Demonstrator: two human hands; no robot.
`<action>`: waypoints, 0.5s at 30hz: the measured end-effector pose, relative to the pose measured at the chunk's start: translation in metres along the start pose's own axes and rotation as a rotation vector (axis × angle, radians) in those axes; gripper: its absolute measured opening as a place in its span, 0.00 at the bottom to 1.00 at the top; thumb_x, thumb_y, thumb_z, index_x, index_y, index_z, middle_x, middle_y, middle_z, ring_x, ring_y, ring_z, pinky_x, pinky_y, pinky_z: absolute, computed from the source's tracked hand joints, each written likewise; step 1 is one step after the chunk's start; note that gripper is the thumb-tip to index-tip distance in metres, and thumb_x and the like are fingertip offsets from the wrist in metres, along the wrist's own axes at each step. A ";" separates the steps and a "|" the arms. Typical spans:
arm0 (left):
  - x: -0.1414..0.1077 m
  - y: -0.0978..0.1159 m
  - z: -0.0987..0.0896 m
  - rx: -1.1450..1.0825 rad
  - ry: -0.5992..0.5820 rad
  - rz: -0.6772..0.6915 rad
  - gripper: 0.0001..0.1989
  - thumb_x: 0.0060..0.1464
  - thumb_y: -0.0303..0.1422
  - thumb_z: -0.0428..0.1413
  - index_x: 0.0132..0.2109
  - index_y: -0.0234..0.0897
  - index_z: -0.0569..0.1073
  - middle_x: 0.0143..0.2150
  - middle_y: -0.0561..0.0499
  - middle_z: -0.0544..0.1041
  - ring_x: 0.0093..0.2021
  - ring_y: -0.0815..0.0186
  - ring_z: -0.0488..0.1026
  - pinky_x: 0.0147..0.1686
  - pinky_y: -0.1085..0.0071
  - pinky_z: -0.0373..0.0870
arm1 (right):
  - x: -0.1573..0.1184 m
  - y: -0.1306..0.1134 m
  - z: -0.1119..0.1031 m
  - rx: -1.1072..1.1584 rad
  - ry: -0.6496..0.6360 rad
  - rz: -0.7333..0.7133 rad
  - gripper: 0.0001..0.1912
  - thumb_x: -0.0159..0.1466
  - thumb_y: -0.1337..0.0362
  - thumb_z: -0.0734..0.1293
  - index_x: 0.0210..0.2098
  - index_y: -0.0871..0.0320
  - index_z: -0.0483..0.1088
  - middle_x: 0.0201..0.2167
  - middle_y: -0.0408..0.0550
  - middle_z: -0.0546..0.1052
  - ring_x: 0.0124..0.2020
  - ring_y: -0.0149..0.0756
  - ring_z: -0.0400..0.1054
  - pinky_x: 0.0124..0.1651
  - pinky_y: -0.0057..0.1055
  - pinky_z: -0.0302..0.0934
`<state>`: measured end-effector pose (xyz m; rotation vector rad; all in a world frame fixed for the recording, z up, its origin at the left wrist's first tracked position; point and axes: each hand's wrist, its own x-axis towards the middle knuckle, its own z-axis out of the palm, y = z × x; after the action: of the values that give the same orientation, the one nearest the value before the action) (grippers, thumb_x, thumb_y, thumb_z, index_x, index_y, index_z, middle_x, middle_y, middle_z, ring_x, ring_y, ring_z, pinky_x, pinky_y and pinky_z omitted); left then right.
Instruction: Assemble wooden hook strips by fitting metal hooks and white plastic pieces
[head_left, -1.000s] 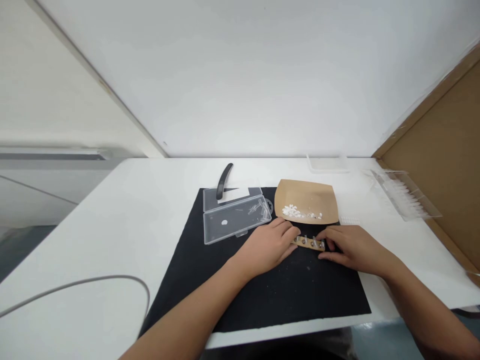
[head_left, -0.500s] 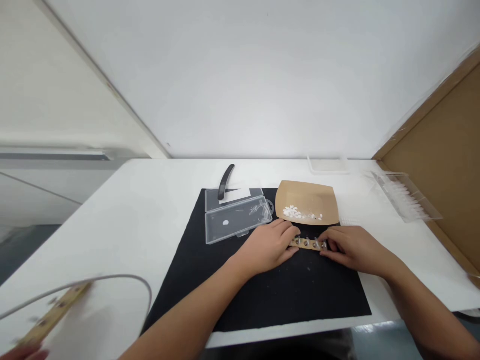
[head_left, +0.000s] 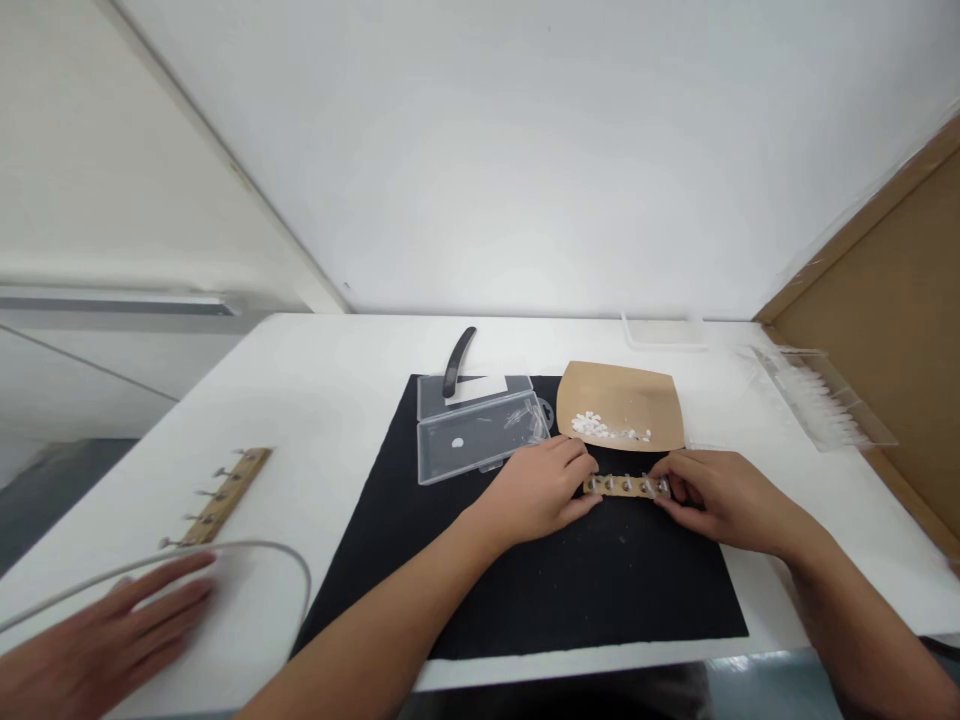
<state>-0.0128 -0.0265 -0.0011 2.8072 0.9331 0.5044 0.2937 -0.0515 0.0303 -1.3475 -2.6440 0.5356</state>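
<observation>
My left hand (head_left: 536, 492) and my right hand (head_left: 716, 497) hold a short wooden strip (head_left: 619, 487) between them, one at each end, above a black mat (head_left: 592, 580). Along the strip sit several round metal pieces with small clear plastic bits standing on them. Fingers and thumb of each hand are closed on its ends, hiding them in part. Just beyond the strip is a brown paper tray (head_left: 622, 390) with small white pieces (head_left: 589, 424) in it. An open clear plastic case (head_left: 480, 450) lies to the left, holding thin clear pieces and a white dot.
A black curved file (head_left: 459, 362) rests on the case lid. At left, another person's hand (head_left: 142, 620) is near a cable (head_left: 255, 544) and a second wooden strip (head_left: 225, 497) with metal posts. Clear trays (head_left: 821, 400) stand at right, by a cardboard wall (head_left: 892, 300).
The other person's hand has let go of the second strip, which now lies farther up the table at left. My hands keep their hold on their strip; the view has shifted slightly.
</observation>
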 end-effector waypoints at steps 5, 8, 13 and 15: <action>0.000 0.001 0.001 -0.045 0.019 -0.011 0.10 0.70 0.39 0.56 0.48 0.36 0.74 0.44 0.45 0.80 0.45 0.57 0.78 0.43 0.64 0.74 | -0.001 -0.001 -0.001 -0.032 0.062 -0.038 0.07 0.68 0.63 0.68 0.46 0.51 0.72 0.30 0.40 0.75 0.28 0.32 0.69 0.32 0.30 0.55; 0.000 0.001 0.002 -0.098 0.046 -0.024 0.10 0.69 0.39 0.58 0.49 0.36 0.73 0.44 0.46 0.80 0.46 0.57 0.78 0.43 0.64 0.75 | -0.001 -0.003 -0.002 -0.037 0.118 -0.069 0.07 0.66 0.64 0.69 0.44 0.52 0.72 0.28 0.38 0.74 0.27 0.31 0.67 0.31 0.29 0.54; -0.001 0.000 0.002 -0.188 0.078 -0.060 0.11 0.67 0.38 0.61 0.51 0.37 0.73 0.45 0.46 0.81 0.44 0.58 0.79 0.41 0.65 0.75 | -0.002 -0.004 -0.004 -0.019 0.212 -0.122 0.07 0.67 0.63 0.68 0.45 0.52 0.73 0.27 0.38 0.73 0.26 0.30 0.67 0.31 0.29 0.54; -0.002 0.000 0.002 -0.205 0.080 -0.076 0.12 0.66 0.37 0.62 0.51 0.38 0.73 0.46 0.47 0.81 0.43 0.59 0.79 0.40 0.66 0.74 | -0.002 -0.003 -0.004 -0.019 0.221 -0.132 0.07 0.68 0.63 0.68 0.46 0.52 0.73 0.27 0.38 0.74 0.26 0.30 0.67 0.31 0.29 0.54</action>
<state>-0.0135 -0.0274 -0.0034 2.5761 0.9402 0.6657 0.2936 -0.0543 0.0350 -1.1522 -2.5392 0.3260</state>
